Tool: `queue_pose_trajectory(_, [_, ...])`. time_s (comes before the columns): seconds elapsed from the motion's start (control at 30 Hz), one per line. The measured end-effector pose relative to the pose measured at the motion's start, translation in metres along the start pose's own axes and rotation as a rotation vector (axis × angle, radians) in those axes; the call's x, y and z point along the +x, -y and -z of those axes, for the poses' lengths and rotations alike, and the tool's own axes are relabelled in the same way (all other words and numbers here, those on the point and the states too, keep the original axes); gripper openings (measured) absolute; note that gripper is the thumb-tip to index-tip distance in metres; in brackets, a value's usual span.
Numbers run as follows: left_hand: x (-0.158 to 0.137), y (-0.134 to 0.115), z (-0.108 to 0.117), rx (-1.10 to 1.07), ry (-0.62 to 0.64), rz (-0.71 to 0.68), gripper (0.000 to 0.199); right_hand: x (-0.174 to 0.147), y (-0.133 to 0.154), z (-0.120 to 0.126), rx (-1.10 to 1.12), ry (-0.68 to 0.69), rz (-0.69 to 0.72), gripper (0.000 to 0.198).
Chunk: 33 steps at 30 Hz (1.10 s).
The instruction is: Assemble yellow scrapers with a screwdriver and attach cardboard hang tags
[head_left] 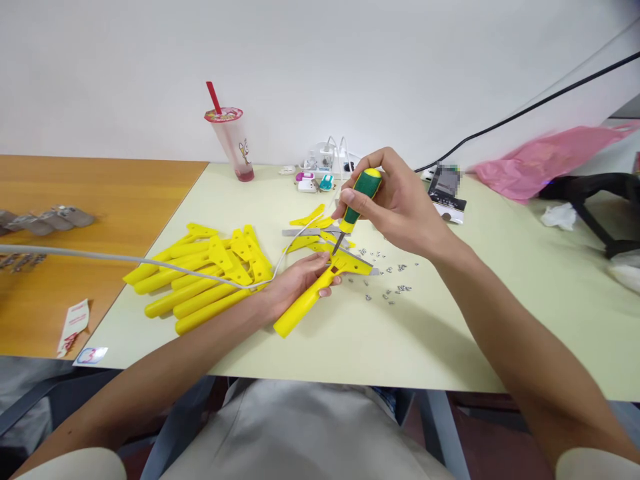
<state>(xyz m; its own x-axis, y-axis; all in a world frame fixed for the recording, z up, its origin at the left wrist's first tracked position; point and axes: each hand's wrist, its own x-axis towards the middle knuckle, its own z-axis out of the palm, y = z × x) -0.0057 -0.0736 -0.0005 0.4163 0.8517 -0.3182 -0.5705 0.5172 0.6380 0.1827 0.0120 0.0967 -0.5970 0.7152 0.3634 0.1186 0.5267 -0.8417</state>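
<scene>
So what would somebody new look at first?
Probably the heap of bright yellow, long-handled plastic tools, left of centre on the pale table. Then the green-and-yellow screwdriver in the right hand, pointing down at the single yellow flared tool in the left hand. Behind, near the white wall, stands the clear cup with a red straw.

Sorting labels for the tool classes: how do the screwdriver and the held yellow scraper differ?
Color: the screwdriver has a green-and-yellow handle; the scraper has a plain yellow one.
Pose: the screwdriver points tip-down; the scraper slants, handle end toward the person.
Grip: the right hand holds the screwdriver, the left hand the scraper.
Shared: both are hand-held and show yellow.
</scene>
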Motion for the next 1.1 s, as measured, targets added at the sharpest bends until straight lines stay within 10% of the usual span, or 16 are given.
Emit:
queue_pose_trajectory(0.6, [-0.001,0.000,0.002,0.080,-0.007,0.078,0.017,0.011,-0.022,0.001,0.187,-0.023,-0.186,0.057])
queue_pose_trajectory(1.1, [-0.002,-0.006,0.004,-0.039,0.039,0.107,0.014,0.002,0.002,0.001,0.133,-0.065,0.092,0.048])
